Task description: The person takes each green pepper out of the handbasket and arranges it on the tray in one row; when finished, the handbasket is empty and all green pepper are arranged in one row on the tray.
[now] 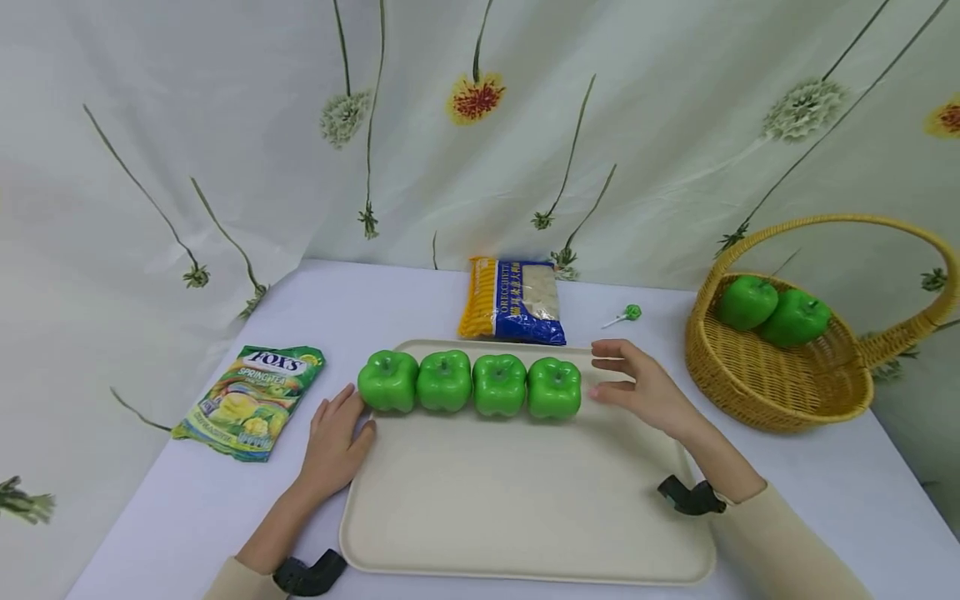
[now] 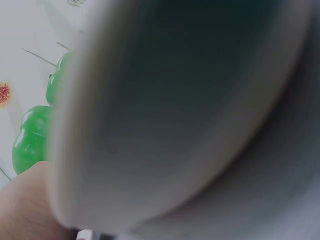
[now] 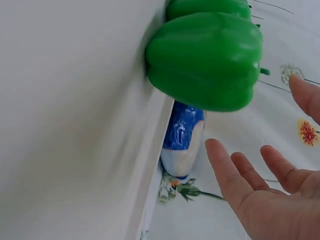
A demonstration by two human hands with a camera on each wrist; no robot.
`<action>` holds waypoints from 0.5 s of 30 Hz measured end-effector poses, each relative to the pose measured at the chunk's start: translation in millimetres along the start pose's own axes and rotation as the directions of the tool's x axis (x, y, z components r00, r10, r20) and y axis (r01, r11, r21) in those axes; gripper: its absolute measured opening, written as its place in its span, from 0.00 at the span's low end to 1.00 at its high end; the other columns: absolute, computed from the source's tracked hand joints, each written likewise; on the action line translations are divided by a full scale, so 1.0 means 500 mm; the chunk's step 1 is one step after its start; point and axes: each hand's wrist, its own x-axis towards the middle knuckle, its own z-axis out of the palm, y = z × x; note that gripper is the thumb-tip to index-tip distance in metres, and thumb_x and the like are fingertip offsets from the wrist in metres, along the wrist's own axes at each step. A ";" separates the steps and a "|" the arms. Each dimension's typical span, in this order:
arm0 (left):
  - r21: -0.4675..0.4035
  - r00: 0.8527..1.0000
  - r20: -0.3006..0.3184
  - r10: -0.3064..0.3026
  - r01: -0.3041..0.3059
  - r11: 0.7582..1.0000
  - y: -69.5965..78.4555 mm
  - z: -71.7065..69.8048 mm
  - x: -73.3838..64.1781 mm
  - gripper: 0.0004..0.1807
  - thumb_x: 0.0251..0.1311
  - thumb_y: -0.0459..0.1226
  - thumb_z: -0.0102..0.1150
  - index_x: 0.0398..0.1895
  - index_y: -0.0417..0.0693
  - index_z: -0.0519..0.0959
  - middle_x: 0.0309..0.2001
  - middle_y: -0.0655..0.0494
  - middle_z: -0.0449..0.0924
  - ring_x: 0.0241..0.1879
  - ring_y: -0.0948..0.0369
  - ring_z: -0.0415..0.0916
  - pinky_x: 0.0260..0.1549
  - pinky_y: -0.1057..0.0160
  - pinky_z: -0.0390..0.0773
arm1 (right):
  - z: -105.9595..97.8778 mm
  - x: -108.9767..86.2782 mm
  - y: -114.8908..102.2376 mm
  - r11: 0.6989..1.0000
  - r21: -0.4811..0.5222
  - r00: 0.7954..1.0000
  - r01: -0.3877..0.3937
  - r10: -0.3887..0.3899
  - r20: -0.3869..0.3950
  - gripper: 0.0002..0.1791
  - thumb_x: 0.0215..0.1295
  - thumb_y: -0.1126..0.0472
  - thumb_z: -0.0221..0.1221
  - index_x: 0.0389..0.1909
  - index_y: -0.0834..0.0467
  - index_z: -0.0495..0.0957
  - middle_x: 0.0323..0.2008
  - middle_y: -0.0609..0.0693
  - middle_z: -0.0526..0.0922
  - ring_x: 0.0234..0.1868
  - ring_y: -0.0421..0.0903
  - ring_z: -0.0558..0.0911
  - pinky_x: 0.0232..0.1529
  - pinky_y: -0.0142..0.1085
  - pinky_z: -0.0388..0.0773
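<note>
Several green bell peppers stand in a row along the far side of a cream tray (image 1: 525, 500), from the leftmost pepper (image 1: 387, 381) to the rightmost pepper (image 1: 554, 388). My left hand (image 1: 335, 442) rests at the tray's far left corner, fingertips right beside the leftmost pepper. In the left wrist view a blurred pale shape hides most of that hand; a green pepper (image 2: 32, 142) shows at the left. Just right of the rightmost pepper is my right hand (image 1: 641, 387), thumb and fingers apart with nothing between them. The right wrist view shows its spread fingers (image 3: 227, 175) near the pepper (image 3: 205, 60).
A wicker basket (image 1: 780, 421) at the right holds two green peppers (image 1: 795, 318). Behind the tray lie a pasta bag (image 1: 513, 300) and a green lollipop (image 1: 632, 312). A green Fox's candy bag (image 1: 251, 402) lies left of the tray. Flowered cloth hangs behind.
</note>
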 end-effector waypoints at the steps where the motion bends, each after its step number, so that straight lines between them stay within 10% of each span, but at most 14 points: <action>1: -0.001 1.000 -0.001 0.003 -0.003 1.000 0.000 0.000 0.000 0.24 0.62 0.31 0.49 0.63 0.35 0.69 0.62 0.35 0.73 0.71 0.37 0.54 0.67 0.30 0.40 | -0.011 -0.002 -0.002 1.000 -0.014 1.000 0.004 -0.004 -0.018 0.33 0.62 0.65 0.64 0.66 0.65 0.63 0.66 0.65 0.68 0.66 0.64 0.70 0.60 0.49 0.76; 9: 0.001 1.000 -0.019 0.015 -0.015 1.000 0.005 -0.003 -0.002 0.24 0.62 0.30 0.49 0.63 0.34 0.70 0.62 0.34 0.73 0.70 0.36 0.55 0.66 0.29 0.42 | -0.146 -0.043 0.001 0.987 -0.159 0.958 0.016 -0.061 -0.279 0.26 0.66 0.59 0.61 0.62 0.64 0.70 0.57 0.52 0.77 0.54 0.33 0.76 0.48 0.17 0.73; 15: -0.002 0.999 -0.033 0.031 -0.031 1.000 0.008 -0.004 0.000 0.24 0.62 0.30 0.49 0.62 0.33 0.70 0.61 0.34 0.73 0.69 0.36 0.56 0.65 0.29 0.43 | -0.299 -0.075 0.036 0.972 -0.079 0.839 -0.221 0.149 -0.523 0.31 0.66 0.44 0.58 0.69 0.46 0.66 0.53 0.28 0.71 0.56 0.28 0.69 0.56 0.28 0.66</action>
